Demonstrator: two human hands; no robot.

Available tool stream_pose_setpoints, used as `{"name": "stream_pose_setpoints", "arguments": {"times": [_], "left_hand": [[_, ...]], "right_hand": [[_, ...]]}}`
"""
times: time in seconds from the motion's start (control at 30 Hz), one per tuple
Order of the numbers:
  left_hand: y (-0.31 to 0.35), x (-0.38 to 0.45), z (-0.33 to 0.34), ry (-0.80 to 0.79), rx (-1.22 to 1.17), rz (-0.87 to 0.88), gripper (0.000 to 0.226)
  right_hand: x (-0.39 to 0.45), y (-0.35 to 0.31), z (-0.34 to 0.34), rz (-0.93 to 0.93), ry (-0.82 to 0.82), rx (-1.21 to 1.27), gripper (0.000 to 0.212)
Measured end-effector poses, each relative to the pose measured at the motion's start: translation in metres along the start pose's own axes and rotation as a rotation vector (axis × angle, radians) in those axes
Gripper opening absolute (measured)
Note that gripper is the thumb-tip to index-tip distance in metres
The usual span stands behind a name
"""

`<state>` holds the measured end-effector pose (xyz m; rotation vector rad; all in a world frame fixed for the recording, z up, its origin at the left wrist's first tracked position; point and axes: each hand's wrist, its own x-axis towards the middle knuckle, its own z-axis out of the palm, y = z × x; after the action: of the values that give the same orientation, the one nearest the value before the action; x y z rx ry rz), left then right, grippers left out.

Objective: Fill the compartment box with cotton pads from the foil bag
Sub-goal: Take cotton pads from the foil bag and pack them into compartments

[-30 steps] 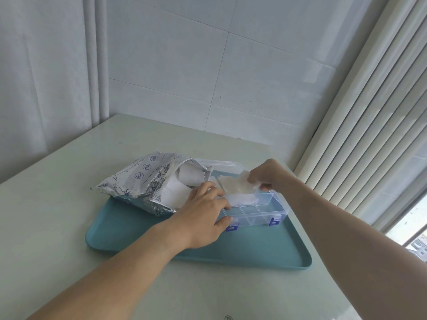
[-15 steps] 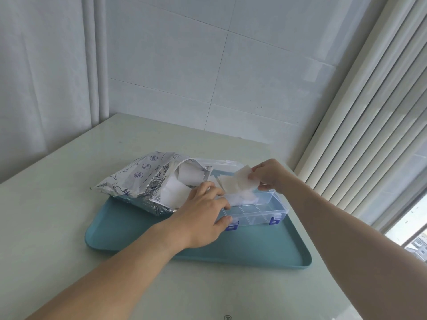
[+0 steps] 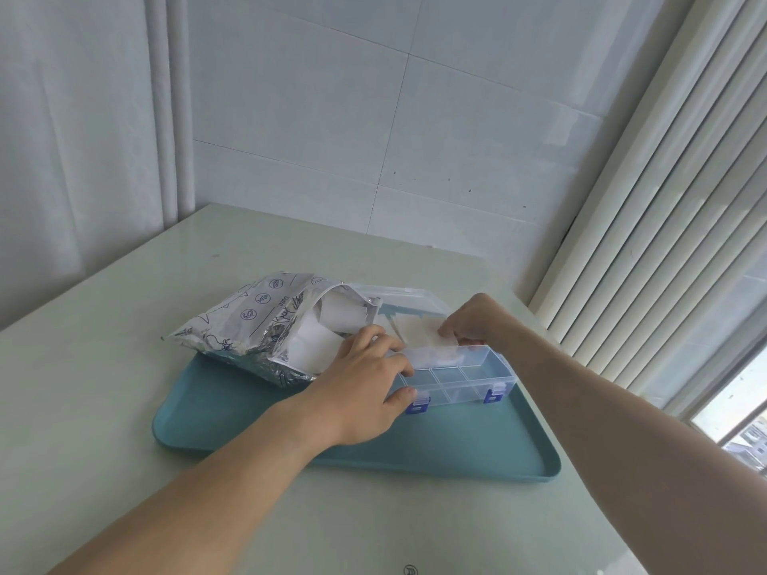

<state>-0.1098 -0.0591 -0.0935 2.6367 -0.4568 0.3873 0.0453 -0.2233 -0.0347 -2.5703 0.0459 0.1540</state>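
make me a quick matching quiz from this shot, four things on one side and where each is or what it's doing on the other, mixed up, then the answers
Things
1. left hand
2. right hand
3. foil bag
4. latches

Places or states
A. lying open on the far left part of the teal tray, white pads showing in its mouth
B. blue, on the near wall of the compartment box
C. pinching a cotton pad over the back of the box
D. holding the box's left end

Pairs: 1-D, 2-C, 3-A, 4-B
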Motion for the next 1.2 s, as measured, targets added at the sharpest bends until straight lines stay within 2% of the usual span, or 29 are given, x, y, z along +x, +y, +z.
{"name": "stream_pose_setpoints", "arguments": {"times": [0.23,0.33,0.53,0.63,0.73,0.83,1.03,1.1,1.17,1.2], "left_hand": [[-0.001,0.000,0.001,0.003,-0.007,0.004,0.041],[-0.001,0.000,0.001,0.007,-0.011,0.005,0.040],[-0.001,0.000,0.001,0.011,-0.013,0.006,0.041],[0.000,0.000,0.001,0.010,-0.005,0.000,0.041],[0.001,0.000,0.000,0.006,0.003,-0.001,0.041],[0.002,-0.001,0.000,0.003,0.005,0.008,0.042],[0.001,-0.002,0.001,-0.010,0.037,0.021,0.042],[0.002,-0.002,0.000,0.041,-0.007,0.057,0.036],[0.003,0.001,-0.005,0.218,-0.098,0.158,0.024],[0.004,0.002,-0.012,0.346,-0.137,0.200,0.018]], "right_hand": [[0.003,-0.002,-0.007,0.058,-0.049,0.117,0.017],[0.003,-0.003,-0.006,0.054,-0.056,0.047,0.016],[0.004,0.003,0.002,-0.078,0.021,-0.231,0.025],[0.002,0.003,-0.004,-0.243,0.062,-0.276,0.026],[0.002,0.002,-0.017,-0.432,-0.065,-0.286,0.013],[0.004,0.002,-0.022,-0.455,-0.279,-0.375,0.021],[0.014,-0.016,-0.006,-0.492,-0.240,-0.605,0.020],[0.015,-0.020,-0.007,-0.464,-0.293,-0.688,0.021],[0.015,-0.024,-0.016,-0.447,-0.293,-0.694,0.024],[0.013,-0.026,-0.023,-0.470,-0.220,-0.653,0.024]]}}
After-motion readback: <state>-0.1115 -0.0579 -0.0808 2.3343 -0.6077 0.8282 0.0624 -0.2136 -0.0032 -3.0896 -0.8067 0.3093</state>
